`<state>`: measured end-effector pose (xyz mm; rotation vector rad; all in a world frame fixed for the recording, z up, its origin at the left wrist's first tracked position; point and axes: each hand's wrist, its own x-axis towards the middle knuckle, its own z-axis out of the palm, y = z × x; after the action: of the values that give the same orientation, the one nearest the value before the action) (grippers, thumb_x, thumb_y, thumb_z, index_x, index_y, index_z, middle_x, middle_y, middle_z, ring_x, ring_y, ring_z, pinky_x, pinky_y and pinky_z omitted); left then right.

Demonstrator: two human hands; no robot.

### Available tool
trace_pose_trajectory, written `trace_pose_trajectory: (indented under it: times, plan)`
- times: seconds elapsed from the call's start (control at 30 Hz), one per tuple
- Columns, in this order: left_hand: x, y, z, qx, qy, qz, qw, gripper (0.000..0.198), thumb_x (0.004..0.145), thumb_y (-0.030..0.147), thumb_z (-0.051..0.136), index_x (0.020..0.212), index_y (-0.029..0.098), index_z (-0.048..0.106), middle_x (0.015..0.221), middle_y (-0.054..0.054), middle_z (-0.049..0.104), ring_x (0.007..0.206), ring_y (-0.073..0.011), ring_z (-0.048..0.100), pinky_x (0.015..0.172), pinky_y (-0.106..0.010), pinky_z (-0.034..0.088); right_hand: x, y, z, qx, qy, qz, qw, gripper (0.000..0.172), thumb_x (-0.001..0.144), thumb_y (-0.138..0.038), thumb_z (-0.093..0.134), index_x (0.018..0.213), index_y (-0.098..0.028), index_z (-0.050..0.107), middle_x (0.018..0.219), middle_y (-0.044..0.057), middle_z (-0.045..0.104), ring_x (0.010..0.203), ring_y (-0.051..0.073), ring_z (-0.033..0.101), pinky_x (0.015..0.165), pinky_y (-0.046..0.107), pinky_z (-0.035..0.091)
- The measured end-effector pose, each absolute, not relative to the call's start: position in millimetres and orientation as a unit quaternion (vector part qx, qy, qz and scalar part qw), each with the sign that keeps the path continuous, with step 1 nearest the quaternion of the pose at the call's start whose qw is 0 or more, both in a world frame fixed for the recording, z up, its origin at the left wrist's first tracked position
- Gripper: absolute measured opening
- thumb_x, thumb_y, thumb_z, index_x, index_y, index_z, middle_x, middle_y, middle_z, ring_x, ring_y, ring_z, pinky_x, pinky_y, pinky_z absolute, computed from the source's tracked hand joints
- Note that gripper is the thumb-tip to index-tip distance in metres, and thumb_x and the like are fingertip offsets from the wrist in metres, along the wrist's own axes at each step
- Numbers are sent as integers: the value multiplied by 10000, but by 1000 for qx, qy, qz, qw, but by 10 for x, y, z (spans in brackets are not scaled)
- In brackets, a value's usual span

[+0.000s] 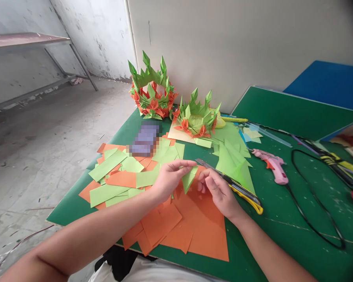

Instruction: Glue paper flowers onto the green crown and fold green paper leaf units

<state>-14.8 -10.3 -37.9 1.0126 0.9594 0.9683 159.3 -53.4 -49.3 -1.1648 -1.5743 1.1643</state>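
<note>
My left hand pinches a small folded piece of light green paper by its top edge, above a large orange sheet. Just to the right, my right hand hovers beside that piece with loosely curled fingers and nothing visible in them. Behind the right hand lies a yellow and black utility knife, its blade out toward the left. Orange paper sheets are spread under both hands. Green paper strips lie in a loose heap to the left of the left hand.
Two folded-paper crowns, a taller one and a lower one, stand at the back against the wall. A pink glue gun with a black cord lies to the right. A blurred-out rectangular object rests on the green tabletop, left of centre.
</note>
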Motion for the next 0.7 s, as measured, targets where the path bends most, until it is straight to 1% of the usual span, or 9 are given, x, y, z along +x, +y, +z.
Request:
trace_pose_trajectory:
  times: [0.07,0.2,0.3,0.37,0.43,0.5,0.6,0.63,0.7]
  plan:
    - [-155,-90,-397,438,435,422,664,234,783,376,697,966,243,758,987,-24,713,887,-154,601,774,-261,455,1590,-530,-518,-458,-620,483,416,290,925,-528,483,947,-240,461,741,-8,555,663,153,532,613,280,446]
    - [-146,-92,-380,442,430,419,667,262,784,353,700,1019,250,749,1062,-30,699,902,-147,585,797,-255,437,1567,-543,-545,-447,-607,487,441,381,822,-477,670,959,-261,387,793,-23,551,699,150,553,629,275,472]
    - [-139,-103,-358,441,429,422,666,294,777,334,707,1060,260,734,1097,-31,680,891,-138,572,798,-255,431,1563,-564,-537,-456,-629,435,455,422,773,-424,739,972,-267,401,837,-18,543,749,156,562,699,298,492]
    - [-138,-107,-358,435,428,425,668,303,773,324,710,1070,261,730,1096,-31,670,866,-129,562,790,-253,429,1565,-578,-525,-470,-663,382,440,420,749,-404,765,971,-264,437,861,-9,549,764,160,559,719,306,492]
    - [-138,-111,-371,431,425,429,671,309,766,314,718,1070,261,730,1078,-29,663,835,-118,546,786,-250,428,1564,-587,-513,-487,-696,327,415,362,759,-388,757,948,-259,477,849,-5,559,748,160,547,700,300,483]
    - [-140,-114,-392,426,421,425,679,345,758,314,730,1100,273,717,989,-19,666,780,-105,525,761,-247,427,1558,-588,-503,-501,-712,283,402,270,797,-371,720,922,-255,510,833,-3,578,736,162,544,692,299,474]
    - [-144,-113,-412,410,415,408,703,406,750,330,742,1151,296,688,807,9,638,699,-94,496,705,-243,423,1552,-579,-487,-506,-712,253,416,156,846,-340,663,893,-249,546,820,3,600,728,166,557,705,307,473]
    - [-145,-111,-412,404,412,406,709,413,744,331,749,1151,296,687,782,15,627,690,-93,494,697,-242,423,1553,-575,-479,-505,-709,251,424,124,858,-325,648,883,-246,556,811,5,602,727,168,561,708,310,474]
    - [-145,-105,-404,391,405,408,719,394,722,317,770,1109,278,706,803,14,626,711,-91,511,711,-240,431,1563,-566,-459,-501,-705,245,438,72,877,-294,623,862,-242,575,793,8,602,722,169,563,706,310,475]
